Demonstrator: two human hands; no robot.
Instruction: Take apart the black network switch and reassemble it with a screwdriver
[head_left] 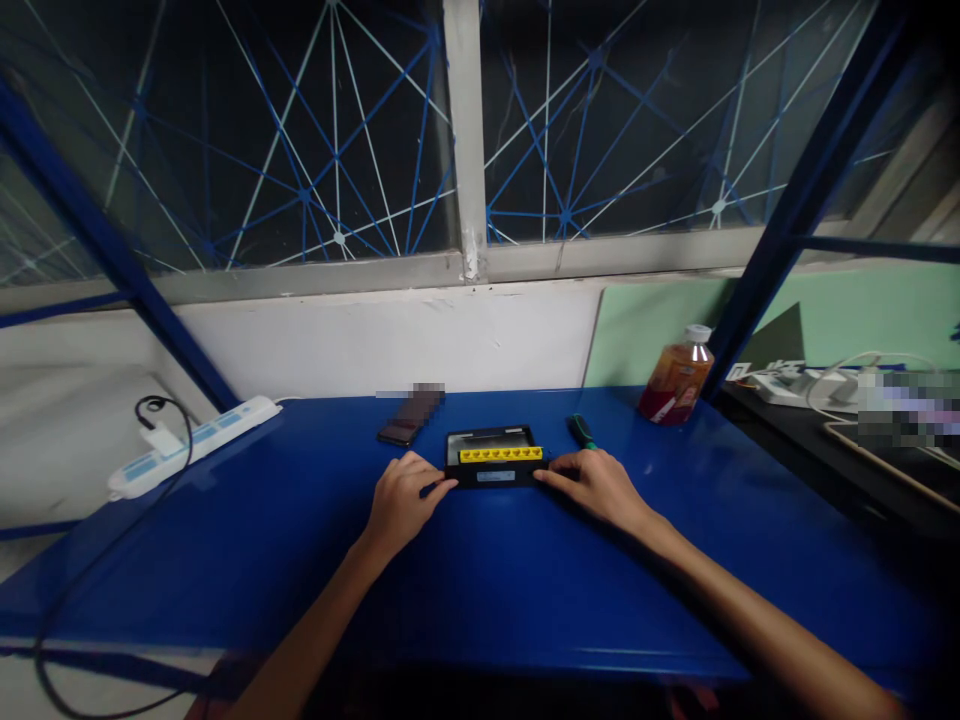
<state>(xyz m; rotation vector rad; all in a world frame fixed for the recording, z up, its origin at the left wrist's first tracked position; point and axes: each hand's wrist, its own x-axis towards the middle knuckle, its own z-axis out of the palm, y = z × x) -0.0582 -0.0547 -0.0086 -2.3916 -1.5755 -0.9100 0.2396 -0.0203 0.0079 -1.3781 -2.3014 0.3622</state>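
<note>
A small black network switch [496,478] with a row of yellow ports [501,455] rests on the blue table. Its front carries a light-blue label, and behind the ports the black casing looks open at the top. My left hand [401,500] pinches its left end between thumb and fingers. At the opposite end, my right hand [596,485] grips the right corner the same way. Just beyond the right hand lies a screwdriver [580,431] with a black and green handle; its shaft is hidden.
A dark phone [411,415] lies behind the switch to the left. On the table's [480,590] left edge is a white power strip [199,447] with a black cable. A drink bottle [677,378] stands at the back right, beside a blue frame post [795,200].
</note>
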